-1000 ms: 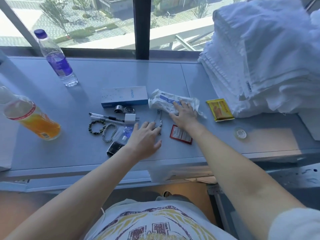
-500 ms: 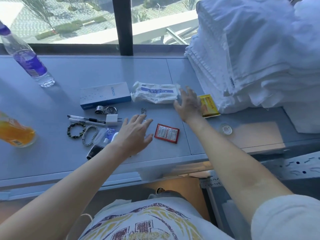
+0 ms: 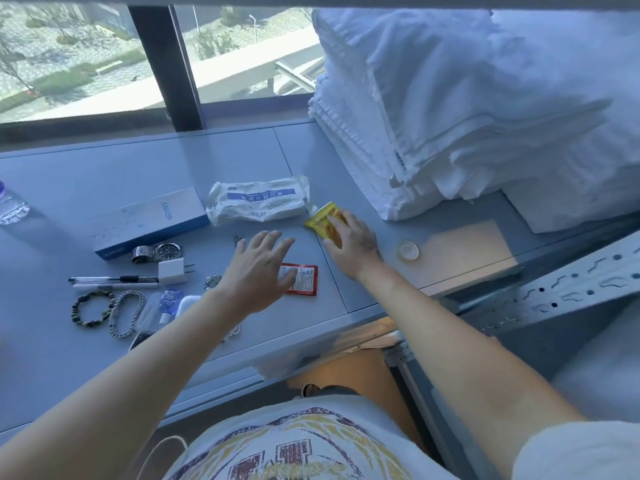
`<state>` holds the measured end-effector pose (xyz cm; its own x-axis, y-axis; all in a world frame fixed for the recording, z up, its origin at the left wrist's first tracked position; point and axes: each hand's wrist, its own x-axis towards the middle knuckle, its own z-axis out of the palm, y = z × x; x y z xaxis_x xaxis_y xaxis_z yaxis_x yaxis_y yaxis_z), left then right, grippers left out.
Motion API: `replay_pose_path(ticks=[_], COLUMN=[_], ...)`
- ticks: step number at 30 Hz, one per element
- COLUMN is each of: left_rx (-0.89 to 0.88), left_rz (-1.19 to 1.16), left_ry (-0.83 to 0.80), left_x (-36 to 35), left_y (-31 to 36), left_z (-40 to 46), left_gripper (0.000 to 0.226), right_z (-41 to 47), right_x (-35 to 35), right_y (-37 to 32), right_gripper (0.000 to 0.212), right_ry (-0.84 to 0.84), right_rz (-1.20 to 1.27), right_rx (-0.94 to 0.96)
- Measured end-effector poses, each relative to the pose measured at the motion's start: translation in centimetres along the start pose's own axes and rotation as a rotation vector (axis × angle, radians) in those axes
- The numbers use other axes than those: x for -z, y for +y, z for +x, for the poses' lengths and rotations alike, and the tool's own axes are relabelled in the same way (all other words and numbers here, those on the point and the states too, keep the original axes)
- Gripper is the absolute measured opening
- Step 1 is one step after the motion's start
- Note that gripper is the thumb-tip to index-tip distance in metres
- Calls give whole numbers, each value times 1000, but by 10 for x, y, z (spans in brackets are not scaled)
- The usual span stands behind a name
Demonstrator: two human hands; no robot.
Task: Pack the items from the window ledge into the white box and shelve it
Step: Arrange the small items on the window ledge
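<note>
bottle (image 3: 10, 207): far left edge of counter (image 3: 86, 174), mostly cut off
bracelets: beaded bracelet (image 3: 92, 310) and braided bracelet (image 3: 126, 314) side by side near front edge
pens (image 3: 114, 283): flat, just behind bracelets
blue box (image 3: 152, 221): flat, ANKER print, watch (image 3: 157, 253) and white charger (image 3: 173, 270) just in front
white packet (image 3: 259, 201): right of blue box, blue label up
left hand (image 3: 258, 271): fingers spread, palm down, holding nothing, partly over red sachet (image 3: 303, 278); touching or hovering, cannot tell
yellow sachet (image 3: 327, 221): near end tipped up off counter
right hand (image 3: 353, 242): fingers pinching yellow sachet
tape roll (image 3: 408, 251): small, clear, right of right hand
towels (image 3: 467, 109): white folded stack, far right
white box: not in view
</note>
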<state>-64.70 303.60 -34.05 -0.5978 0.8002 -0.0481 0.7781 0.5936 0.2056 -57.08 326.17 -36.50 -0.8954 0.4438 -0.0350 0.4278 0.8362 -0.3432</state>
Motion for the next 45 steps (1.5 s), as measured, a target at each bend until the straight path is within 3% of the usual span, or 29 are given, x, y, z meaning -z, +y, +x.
replay_pose_path(ticks=[7, 15, 21, 26, 32, 45], left_rx=[12, 67, 69, -44, -161, -182], left_rz=[5, 19, 16, 17, 61, 106], left_ry=[37, 16, -14, 15, -13, 25], left_x=[1, -7, -9, -5, -15, -31], left_y=[-14, -37, -37, -6, 30, 13], left_z=[-15, -43, -47, -26, 6, -1], left_gripper=[69, 75, 76, 72, 71, 65], right_z=[-26, -33, -39, -52, -75, -79], right_x=[-38, -49, -18, 8, 15, -14], right_y=[-59, -88, -33, 36, 76, 6], right_gripper=[61, 68, 64, 62, 63, 67], right_ry=[25, -10, 109, 183, 165, 17], right_rz=[25, 67, -43, -114, -91, -77], right_rx=[143, 173, 74, -125, -302, -42])
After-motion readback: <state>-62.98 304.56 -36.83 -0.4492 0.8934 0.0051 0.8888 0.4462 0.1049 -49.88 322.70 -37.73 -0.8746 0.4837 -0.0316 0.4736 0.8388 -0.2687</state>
